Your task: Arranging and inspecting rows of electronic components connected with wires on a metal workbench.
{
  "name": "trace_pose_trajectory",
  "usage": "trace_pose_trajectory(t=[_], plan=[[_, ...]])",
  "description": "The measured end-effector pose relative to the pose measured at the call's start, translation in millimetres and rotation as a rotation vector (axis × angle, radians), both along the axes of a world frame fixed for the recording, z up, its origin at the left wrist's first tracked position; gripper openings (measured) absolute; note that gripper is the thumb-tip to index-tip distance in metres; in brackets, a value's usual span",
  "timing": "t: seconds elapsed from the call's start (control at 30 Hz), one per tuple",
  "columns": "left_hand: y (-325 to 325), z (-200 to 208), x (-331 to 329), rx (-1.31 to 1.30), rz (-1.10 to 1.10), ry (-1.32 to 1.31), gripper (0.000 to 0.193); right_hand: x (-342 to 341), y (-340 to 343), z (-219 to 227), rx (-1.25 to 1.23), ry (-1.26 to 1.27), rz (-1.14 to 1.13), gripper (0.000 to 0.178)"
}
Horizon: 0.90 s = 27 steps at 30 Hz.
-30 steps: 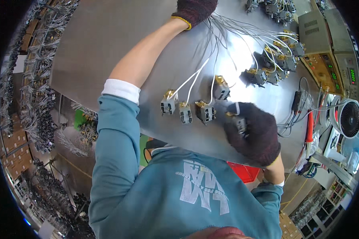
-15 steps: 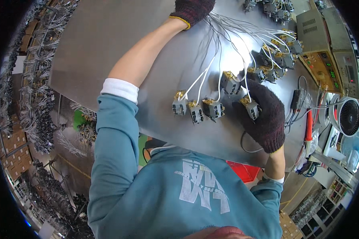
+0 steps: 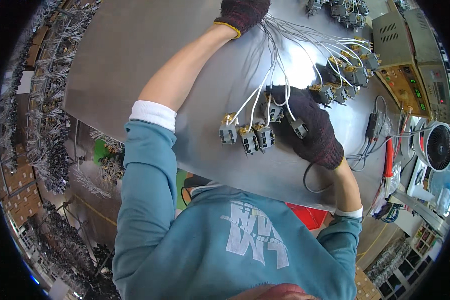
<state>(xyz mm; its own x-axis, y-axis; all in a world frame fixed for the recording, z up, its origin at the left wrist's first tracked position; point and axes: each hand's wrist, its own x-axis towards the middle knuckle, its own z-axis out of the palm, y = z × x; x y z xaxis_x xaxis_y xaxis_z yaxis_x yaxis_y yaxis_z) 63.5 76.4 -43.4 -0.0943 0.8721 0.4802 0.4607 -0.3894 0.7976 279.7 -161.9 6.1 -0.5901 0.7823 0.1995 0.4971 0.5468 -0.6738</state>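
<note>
My left hand (image 3: 245, 12), in a dark knit glove with a yellow cuff edge, is closed on the bundle of white wires (image 3: 280, 25) at the top. From there the wires fan out to grey box-shaped electrical parts with brass-coloured ends. Gloved as well, my right hand (image 3: 312, 125) curls round one grey electrical part (image 3: 299, 128) and reaches against another grey part (image 3: 273, 111); some of its fingers are hidden. Just left of it, several more parts sit close together on the metal table, among them a leftmost grey part (image 3: 228, 133).
More wired grey parts (image 3: 355, 75) lie at the right, near a bench instrument (image 3: 402, 75) with green digits. Another pile of parts (image 3: 345, 12) is at the far edge. A small fan (image 3: 437, 145), a red-handled tool (image 3: 388, 157) and cables line the table's right side.
My right hand has moved left and slightly away from me with its grey part, and the parts beside it now stand closer together. My left hand has stayed nearly still on the wires.
</note>
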Motion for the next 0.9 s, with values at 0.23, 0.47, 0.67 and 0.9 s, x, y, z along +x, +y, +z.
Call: trace_pose_trajectory(t=[0.23,0.47,0.67,0.9], plan=[[-1,9,8,-0.008,-0.007,-0.014,0.034,0,-6,6,0.139,-0.091,-0.062,0.064],[-14,18,1,-0.033,-0.124,-0.091,0.034,20,-7,17,-0.052,-0.125,0.161,0.062],[-18,26,7,-0.139,-0.147,-0.062,0.036,10,-36,25,-0.063,-0.248,0.071,0.065],[-18,26,5,-0.127,-0.087,-0.015,0.037,37,-38,58,0.116,-0.170,-0.406,0.064]])
